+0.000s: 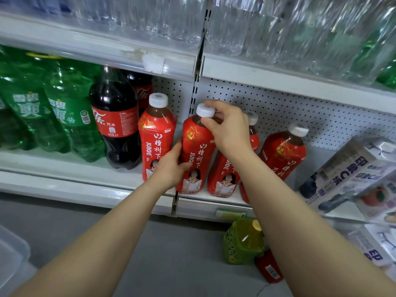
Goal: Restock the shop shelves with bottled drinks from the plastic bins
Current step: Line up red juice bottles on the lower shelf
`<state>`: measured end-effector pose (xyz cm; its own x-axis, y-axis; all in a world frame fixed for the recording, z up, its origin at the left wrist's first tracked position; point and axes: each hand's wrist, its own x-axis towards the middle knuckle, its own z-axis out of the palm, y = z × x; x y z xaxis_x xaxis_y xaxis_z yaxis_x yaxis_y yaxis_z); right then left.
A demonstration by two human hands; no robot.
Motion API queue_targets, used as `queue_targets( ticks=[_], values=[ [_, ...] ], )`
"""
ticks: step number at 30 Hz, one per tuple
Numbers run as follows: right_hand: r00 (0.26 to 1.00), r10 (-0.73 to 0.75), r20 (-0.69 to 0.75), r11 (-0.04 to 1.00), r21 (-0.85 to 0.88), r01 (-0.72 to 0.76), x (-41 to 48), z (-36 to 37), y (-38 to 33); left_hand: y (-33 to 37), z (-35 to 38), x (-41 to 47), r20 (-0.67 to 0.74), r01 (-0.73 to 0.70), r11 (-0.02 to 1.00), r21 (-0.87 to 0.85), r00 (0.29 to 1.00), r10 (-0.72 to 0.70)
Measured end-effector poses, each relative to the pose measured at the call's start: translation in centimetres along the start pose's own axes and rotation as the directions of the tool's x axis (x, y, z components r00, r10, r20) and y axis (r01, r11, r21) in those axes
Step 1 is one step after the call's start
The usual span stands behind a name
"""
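Bottle (pixel 198 146) red, labelled JUICE, on shelf (pixel 64 168) | left hand (pixel 169 168) grips body | right hand (pixel 227 127) pinches neck

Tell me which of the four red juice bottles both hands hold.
The second red juice bottle from the left, the only one held: the left hand grips its body, the right hand pinches its neck.

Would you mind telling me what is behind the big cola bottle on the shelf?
A second cola bottle stands behind the front cola bottle; only its dark shoulder and part of its red label show. Its lower half is covered by the front one.
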<state>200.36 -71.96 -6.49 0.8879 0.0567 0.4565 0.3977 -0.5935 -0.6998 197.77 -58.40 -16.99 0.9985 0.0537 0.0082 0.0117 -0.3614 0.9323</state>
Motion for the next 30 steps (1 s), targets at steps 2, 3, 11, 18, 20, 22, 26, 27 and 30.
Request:
queue_targets(
  ticks=[2, 3, 11, 18, 20, 22, 26, 27, 30],
  values=[
    [1.0, -0.001, -0.017, 1.0, 0.004, 0.001, -0.1, -0.1, 0.0, 0.2, -0.3, -0.2, 0.025, -0.008, 1.0, 0.004, 1.0, 0.008],
    [1.0, -0.001, -0.027, 1.0, -0.001, 0.001, -0.2, -0.1, 0.0, 0.3, -0.4, -0.2, 0.035, -0.001, 1.0, 0.013, 0.999, 0.001],
    [0.994, -0.011, -0.11, 1.0, -0.013, 0.01, -0.5, 0.0, 0.0, -0.1, -0.3, 0.6, 0.053, 0.009, 1.0, 0.003, 0.999, -0.009],
    [0.995, -0.073, -0.067, 0.997, -0.016, 0.072, -0.4, -0.1, 0.6, -1.1, 1.4, -0.5, -0.141, -0.088, 0.996, 0.02, 0.986, 0.09],
    [0.993, -0.114, -0.027, 0.993, -0.039, 0.113, -1.1, -0.8, 0.9, -1.2, 2.5, -1.9, -0.242, -0.128, 0.992, -0.012, 0.963, 0.121],
    [0.986, -0.169, 0.006, 0.982, -0.088, 0.169, -2.4, -1.7, 1.6, -1.9, 3.8, -3.5, -0.344, -0.136, 0.991, -0.005, 0.93, 0.127],
    [0.933, -0.348, 0.094, 0.895, -0.263, 0.36, -5.6, -4.1, 4.2, -3.6, 6.0, -6.9, -0.338, -0.064, 0.995, 0.074, 0.937, 0.086],
    [0.919, -0.378, 0.112, 0.87, -0.296, 0.394, -6.2, -4.8, 5.1, -3.9, 6.6, -7.4, -0.272, -0.06, 0.995, 0.076, 0.959, 0.079],
    [0.877, -0.435, 0.206, 0.803, -0.352, 0.481, -7.6, -7.3, 7.7, -3.6, 7.9, -7.8, -0.04, -0.121, 0.988, 0.096, 0.991, 0.125]
  ],
)
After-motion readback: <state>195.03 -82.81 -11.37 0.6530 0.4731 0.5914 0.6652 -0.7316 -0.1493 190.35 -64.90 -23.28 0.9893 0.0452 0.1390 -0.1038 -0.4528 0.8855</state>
